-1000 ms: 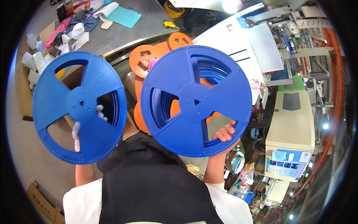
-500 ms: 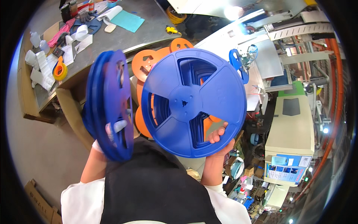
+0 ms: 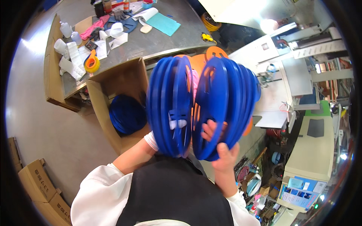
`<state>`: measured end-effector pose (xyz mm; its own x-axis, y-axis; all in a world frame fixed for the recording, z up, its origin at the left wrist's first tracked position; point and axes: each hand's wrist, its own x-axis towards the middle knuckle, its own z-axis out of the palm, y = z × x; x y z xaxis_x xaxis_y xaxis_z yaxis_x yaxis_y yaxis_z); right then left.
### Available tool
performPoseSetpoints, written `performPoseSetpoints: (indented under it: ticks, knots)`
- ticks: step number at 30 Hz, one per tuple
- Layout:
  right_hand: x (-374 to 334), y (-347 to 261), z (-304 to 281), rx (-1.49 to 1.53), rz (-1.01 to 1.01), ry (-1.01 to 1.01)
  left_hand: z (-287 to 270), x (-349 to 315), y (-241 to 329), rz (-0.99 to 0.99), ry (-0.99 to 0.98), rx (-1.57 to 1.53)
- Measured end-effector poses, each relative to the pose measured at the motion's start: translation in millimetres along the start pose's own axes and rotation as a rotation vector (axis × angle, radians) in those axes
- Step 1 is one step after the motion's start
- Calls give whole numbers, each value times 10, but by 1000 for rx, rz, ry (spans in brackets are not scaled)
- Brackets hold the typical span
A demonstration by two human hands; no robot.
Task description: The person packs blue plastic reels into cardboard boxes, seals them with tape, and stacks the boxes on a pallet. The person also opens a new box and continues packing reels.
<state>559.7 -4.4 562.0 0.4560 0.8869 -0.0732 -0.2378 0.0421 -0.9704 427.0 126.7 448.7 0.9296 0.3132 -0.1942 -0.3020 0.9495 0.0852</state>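
Two blue plastic reels are held upright and edge-on in front of my chest, close together. My left hand (image 3: 174,125), in a white glove, grips the left blue reel (image 3: 166,105) through a spoke opening. The bare fingers of my right hand (image 3: 220,145) clasp the lower rim of the right blue reel (image 3: 226,98). Orange reels (image 3: 211,52) show behind and between the two. An open cardboard box (image 3: 126,81) on the floor to my left holds more blue reels (image 3: 127,113).
A grey workbench (image 3: 158,41) behind carries paper strips, bottles, a yellow tape roll (image 3: 91,63), a teal sheet and gloves. Cardboard boxes (image 3: 36,184) lie at lower left. Machines and white cabinets (image 3: 313,150) crowd the right side.
Both reels have turned from facing me flat to edge-on and have come together in front of me. The view has dropped, showing the open box of blue reels.
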Motion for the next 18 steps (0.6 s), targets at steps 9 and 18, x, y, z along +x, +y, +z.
performPoseSetpoints:
  ticks: [9,18]
  knots:
    - [-103,85,-820,-22,2,329,-328,-628,267,208,-75,-96]
    - [-195,330,-1101,72,200,483,-555,-523,299,290,-240,-174]
